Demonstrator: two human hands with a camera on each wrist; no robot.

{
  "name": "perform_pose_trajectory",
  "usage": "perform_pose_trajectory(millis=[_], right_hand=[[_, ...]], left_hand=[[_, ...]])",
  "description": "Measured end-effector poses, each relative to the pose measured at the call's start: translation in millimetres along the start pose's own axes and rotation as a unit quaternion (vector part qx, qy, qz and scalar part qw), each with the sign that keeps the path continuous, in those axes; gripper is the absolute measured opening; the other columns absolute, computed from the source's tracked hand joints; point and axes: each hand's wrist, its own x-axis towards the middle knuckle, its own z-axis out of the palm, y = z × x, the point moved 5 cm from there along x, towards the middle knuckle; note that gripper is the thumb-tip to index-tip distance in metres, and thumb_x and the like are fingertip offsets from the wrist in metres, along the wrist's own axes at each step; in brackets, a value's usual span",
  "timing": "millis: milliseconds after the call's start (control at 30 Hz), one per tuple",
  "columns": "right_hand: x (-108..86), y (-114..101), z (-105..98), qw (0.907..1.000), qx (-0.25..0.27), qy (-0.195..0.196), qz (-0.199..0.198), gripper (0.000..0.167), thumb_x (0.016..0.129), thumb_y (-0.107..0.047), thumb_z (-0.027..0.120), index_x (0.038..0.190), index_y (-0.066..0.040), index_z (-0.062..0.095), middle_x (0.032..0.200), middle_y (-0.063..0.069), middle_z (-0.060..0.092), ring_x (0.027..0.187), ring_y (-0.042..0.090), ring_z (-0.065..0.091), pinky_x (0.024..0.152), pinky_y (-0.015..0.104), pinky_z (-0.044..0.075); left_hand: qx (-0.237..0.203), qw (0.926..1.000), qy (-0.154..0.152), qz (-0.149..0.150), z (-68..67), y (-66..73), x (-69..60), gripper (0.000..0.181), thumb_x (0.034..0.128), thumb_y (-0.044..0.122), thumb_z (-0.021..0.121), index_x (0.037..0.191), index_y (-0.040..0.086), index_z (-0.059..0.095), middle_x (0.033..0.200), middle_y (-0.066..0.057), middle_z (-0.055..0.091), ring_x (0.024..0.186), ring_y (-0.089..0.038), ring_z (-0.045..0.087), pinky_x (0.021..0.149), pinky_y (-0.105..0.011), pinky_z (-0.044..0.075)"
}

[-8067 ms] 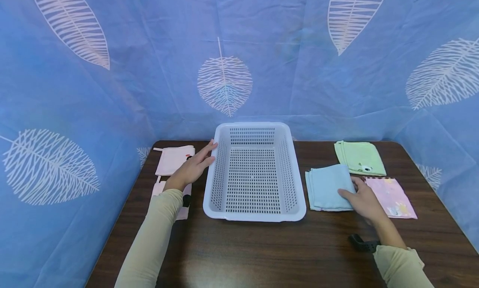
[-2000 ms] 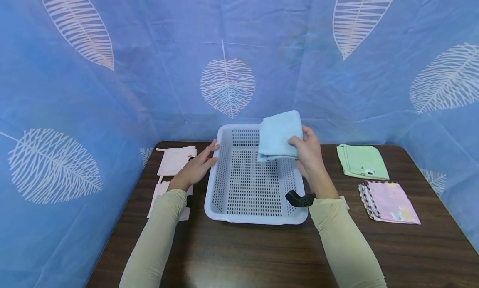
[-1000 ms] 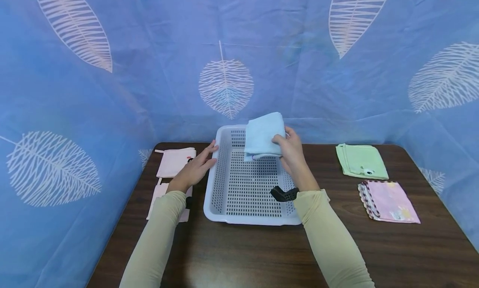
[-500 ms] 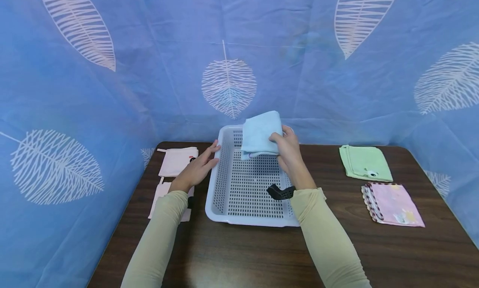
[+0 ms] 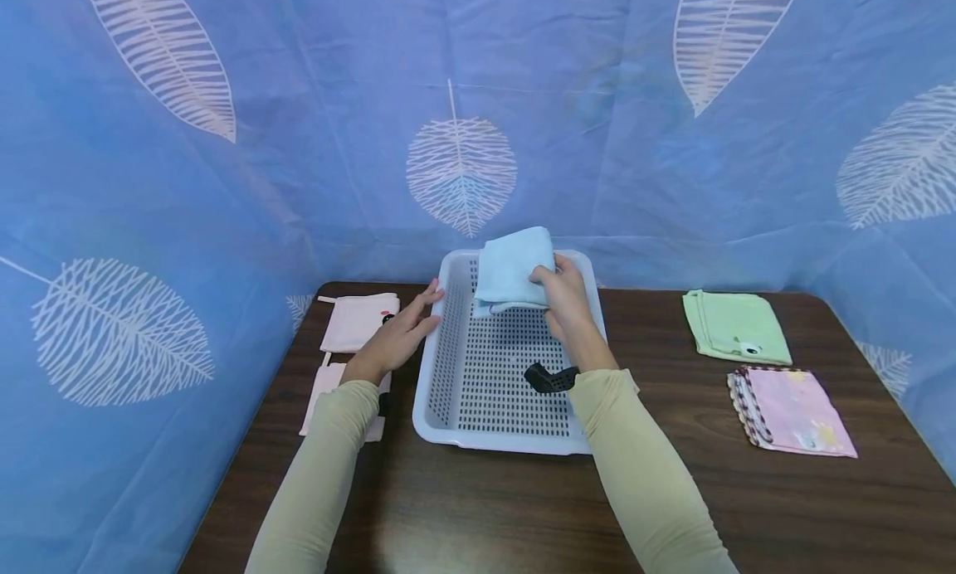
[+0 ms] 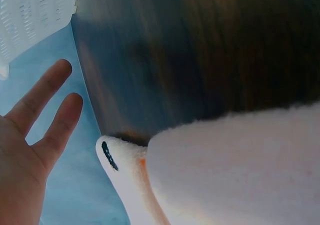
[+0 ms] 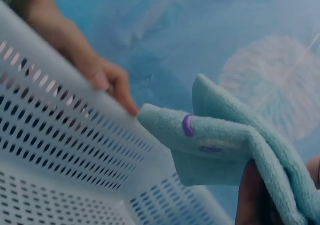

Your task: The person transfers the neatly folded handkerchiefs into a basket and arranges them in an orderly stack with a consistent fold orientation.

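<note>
My right hand (image 5: pixel 571 304) pinches a folded light blue towel (image 5: pixel 511 267), thumb on top and fingers beneath. The towel is held over the back part of a white perforated plastic basket (image 5: pixel 502 445); in the right wrist view its folded layers and a purple mark on the towel (image 7: pixel 215 130) show. My left hand (image 5: pixel 396 338) rests against the basket's left rim with fingers extended. Seen from the left wrist, the hand (image 6: pixel 25 155) has straight, spread fingers. Beneath and beside the left arm lie two pale pink towels, the farther pink towel (image 5: pixel 354 323) and the nearer pink towel (image 5: pixel 321 387).
On the right of the dark wooden table (image 5: pixel 478 516) lie a folded green towel (image 5: pixel 739 325) and, nearer, a folded pink towel (image 5: pixel 799 412) with a checked edge. A blue leaf-patterned cloth (image 5: pixel 336 143) stands behind and beside the table.
The right hand has picked up the light blue towel from the table right of the basket and carried it left over the basket, lately drifting slightly left. The left hand stays at the rim.
</note>
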Motion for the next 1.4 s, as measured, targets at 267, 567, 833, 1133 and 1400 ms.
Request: perform_pose_trajectory(millis=[267, 567, 833, 1133, 1400], right_hand=[[8.7, 13.6, -2.3, 0.9999, -0.002, 0.007, 0.009, 0.077, 0.094, -0.008, 0.052, 0.164, -0.015, 0.019, 0.168, 0.011, 0.025, 0.151, 0.030, 0.035, 0.121, 0.045, 0.035], [10.7, 17.4, -6.1, 0.9975, -0.069, 0.010, 0.012, 0.072, 0.096, -0.010, 0.053, 0.162, -0.010, 0.025, 0.167, 0.013, 0.026, 0.153, 0.034, 0.030, 0.123, 0.051, 0.030], [13.2, 22.8, -5.4, 0.9966, -0.080, 0.002, 0.022, 0.071, 0.096, -0.011, 0.053, 0.162, -0.008, 0.024, 0.164, 0.015, 0.029, 0.150, 0.034, 0.033, 0.122, 0.052, 0.032], [15.6, 29.9, -1.4, 0.9962, -0.071, -0.017, 0.047, 0.073, 0.098, -0.008, 0.052, 0.163, -0.008, 0.018, 0.165, 0.014, 0.027, 0.152, 0.033, 0.031, 0.123, 0.051, 0.031], [18.6, 33.4, 3.1, 0.9958, -0.063, -0.038, 0.054, 0.068, 0.099, -0.003, 0.052, 0.161, -0.005, 0.024, 0.162, 0.014, 0.032, 0.150, 0.032, 0.036, 0.123, 0.047, 0.035]], left_hand=[[-0.010, 0.9999, 0.011, 0.003, 0.7, 1.1, -0.2, 0.056, 0.1045, 0.063, 0.035, 0.157, 0.053, 0.020, 0.172, 0.023, 0.006, 0.158, -0.030, 0.025, 0.120, -0.066, 0.028], [-0.038, 0.9990, 0.025, 0.007, 6.0, -0.3, 3.0, 0.054, 0.1049, 0.061, 0.038, 0.157, 0.053, 0.022, 0.166, 0.035, 0.006, 0.142, -0.024, 0.051, 0.114, -0.060, 0.040], [-0.043, 0.9985, 0.033, -0.001, 7.1, -3.8, 3.8, 0.053, 0.1040, 0.062, 0.039, 0.154, 0.057, 0.023, 0.164, 0.039, 0.007, 0.136, -0.022, 0.057, 0.111, -0.061, 0.042], [-0.043, 0.9986, 0.029, -0.002, 6.2, -4.0, 5.1, 0.053, 0.1044, 0.061, 0.040, 0.155, 0.057, 0.022, 0.163, 0.041, 0.006, 0.139, -0.024, 0.054, 0.112, -0.062, 0.042], [-0.048, 0.9985, 0.025, -0.004, 6.7, -4.9, 5.7, 0.053, 0.1046, 0.061, 0.039, 0.155, 0.057, 0.022, 0.164, 0.038, 0.006, 0.141, -0.025, 0.052, 0.113, -0.061, 0.041]])
